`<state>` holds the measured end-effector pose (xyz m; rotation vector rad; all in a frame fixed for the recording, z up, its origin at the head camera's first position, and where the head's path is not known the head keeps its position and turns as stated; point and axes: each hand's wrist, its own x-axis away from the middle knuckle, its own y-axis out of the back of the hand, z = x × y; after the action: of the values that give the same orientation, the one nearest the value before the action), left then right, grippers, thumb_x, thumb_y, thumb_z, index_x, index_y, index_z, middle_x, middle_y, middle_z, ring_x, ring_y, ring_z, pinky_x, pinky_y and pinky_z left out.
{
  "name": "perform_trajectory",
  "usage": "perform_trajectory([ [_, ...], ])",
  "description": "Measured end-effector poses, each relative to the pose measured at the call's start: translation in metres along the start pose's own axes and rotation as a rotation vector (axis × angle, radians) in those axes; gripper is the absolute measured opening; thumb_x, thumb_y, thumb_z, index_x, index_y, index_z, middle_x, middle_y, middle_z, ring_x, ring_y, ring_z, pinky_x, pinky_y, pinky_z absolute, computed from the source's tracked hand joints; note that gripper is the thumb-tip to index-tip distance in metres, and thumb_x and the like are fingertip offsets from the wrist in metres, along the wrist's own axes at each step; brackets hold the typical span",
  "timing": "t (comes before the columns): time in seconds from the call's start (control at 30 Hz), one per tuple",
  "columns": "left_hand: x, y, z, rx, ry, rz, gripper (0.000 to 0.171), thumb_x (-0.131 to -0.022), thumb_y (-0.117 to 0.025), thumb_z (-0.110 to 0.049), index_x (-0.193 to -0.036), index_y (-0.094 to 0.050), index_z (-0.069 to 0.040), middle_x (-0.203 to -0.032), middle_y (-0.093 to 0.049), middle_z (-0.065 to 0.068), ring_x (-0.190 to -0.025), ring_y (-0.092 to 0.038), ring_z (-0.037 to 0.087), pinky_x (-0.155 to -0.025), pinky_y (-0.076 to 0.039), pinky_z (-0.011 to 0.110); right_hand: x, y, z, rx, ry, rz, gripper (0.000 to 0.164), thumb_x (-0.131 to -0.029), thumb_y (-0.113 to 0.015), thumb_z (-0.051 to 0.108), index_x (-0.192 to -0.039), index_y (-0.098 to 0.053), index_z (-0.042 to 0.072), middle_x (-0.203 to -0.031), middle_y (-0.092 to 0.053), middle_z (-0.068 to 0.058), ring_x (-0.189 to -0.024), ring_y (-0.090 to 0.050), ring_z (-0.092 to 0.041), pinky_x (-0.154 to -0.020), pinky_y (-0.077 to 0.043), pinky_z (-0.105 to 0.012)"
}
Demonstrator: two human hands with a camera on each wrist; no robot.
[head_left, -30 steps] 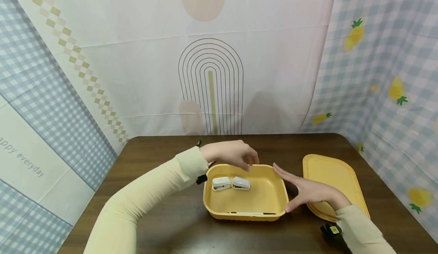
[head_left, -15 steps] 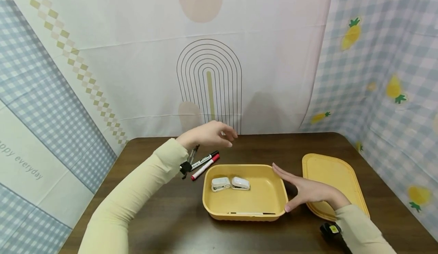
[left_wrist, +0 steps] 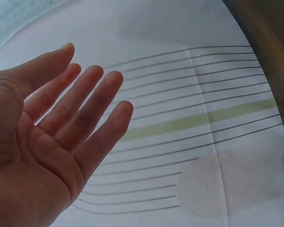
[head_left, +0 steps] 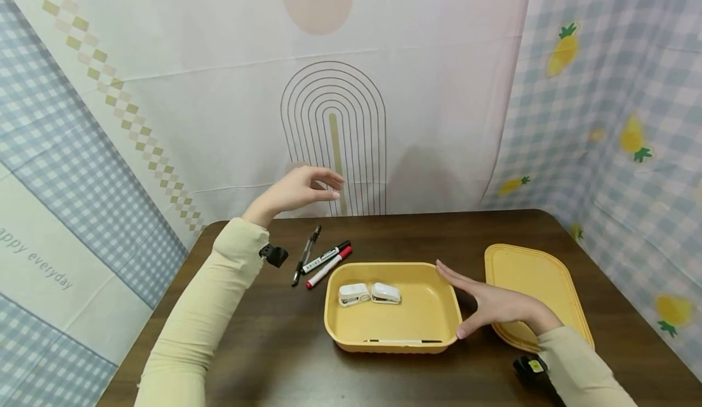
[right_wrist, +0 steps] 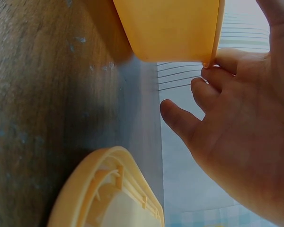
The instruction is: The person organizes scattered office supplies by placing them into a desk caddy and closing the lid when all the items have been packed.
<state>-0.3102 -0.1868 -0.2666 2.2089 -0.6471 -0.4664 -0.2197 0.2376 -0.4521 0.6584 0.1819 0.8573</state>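
Note:
My left hand is raised over the back left of the table and holds nothing; its palm and loosely spread fingers show in the left wrist view. My right hand spans the right end of a yellow plastic box, thumb at the near corner and fingertips at the far rim. In the right wrist view, fingers meet the rim while the little finger stands free. Inside the box lie two small white staplers and a thin white pen with black ends along the near wall.
Left of the box lie a black pen, a black-capped marker and a red-capped marker. To the right is the yellow lid, partly behind the right forearm. A patterned cloth hangs behind the brown table.
My left hand has lifted up and left from over the box's far rim, uncovering the pen and markers on the table. The right hand stays at the box.

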Motion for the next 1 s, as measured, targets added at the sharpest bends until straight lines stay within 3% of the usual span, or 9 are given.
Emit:
perform_trajectory([
  [0.17, 0.007, 0.008, 0.013, 0.074, 0.029, -0.079, 0.037, -0.098, -0.069, -0.021, -0.132, -0.065, -0.009, -0.124, -0.068, 0.009, -0.112, -0.065, 0.026, -0.096, -0.052, 0.042, -0.001, 0.001, 0.002, 0.006, -0.004, -0.001, 0.12, -0.081, -0.086, 0.023, -0.163, 0.001, 0.029, -0.169, 0.006, -0.01, -0.15, -0.005, -0.037, -0.111, -0.026, -0.063],
  [0.43, 0.009, 0.007, 0.04, 0.142, 0.14, -0.179, 0.039, -0.097, -0.069, -0.021, -0.132, -0.063, -0.005, -0.126, -0.066, 0.016, -0.108, -0.066, 0.031, -0.091, -0.055, 0.042, 0.0, 0.0, 0.001, 0.005, -0.017, -0.002, 0.12, -0.081, -0.086, 0.023, -0.163, 0.001, 0.03, -0.169, 0.006, -0.008, -0.15, -0.005, -0.038, -0.112, -0.025, -0.063],
  [0.67, 0.009, -0.005, 0.07, 0.228, 0.274, -0.24, 0.039, -0.098, -0.067, -0.014, -0.134, -0.061, 0.001, -0.127, -0.064, 0.022, -0.115, -0.063, 0.037, -0.093, -0.054, 0.046, -0.001, -0.002, 0.002, 0.005, -0.016, -0.014, 0.121, -0.08, -0.087, 0.025, -0.163, 0.002, 0.03, -0.169, 0.006, -0.008, -0.15, -0.006, -0.038, -0.111, -0.026, -0.064],
  [1.0, 0.016, -0.033, 0.112, 0.289, 0.368, -0.242, 0.04, -0.099, -0.065, -0.012, -0.134, -0.059, 0.007, -0.128, -0.062, 0.027, -0.115, -0.061, 0.041, -0.094, -0.054, 0.048, -0.001, -0.001, -0.001, -0.001, -0.015, -0.007, 0.121, -0.081, -0.086, 0.023, -0.162, 0.003, 0.032, -0.169, 0.007, -0.006, -0.15, -0.005, -0.039, -0.109, -0.025, -0.068],
])
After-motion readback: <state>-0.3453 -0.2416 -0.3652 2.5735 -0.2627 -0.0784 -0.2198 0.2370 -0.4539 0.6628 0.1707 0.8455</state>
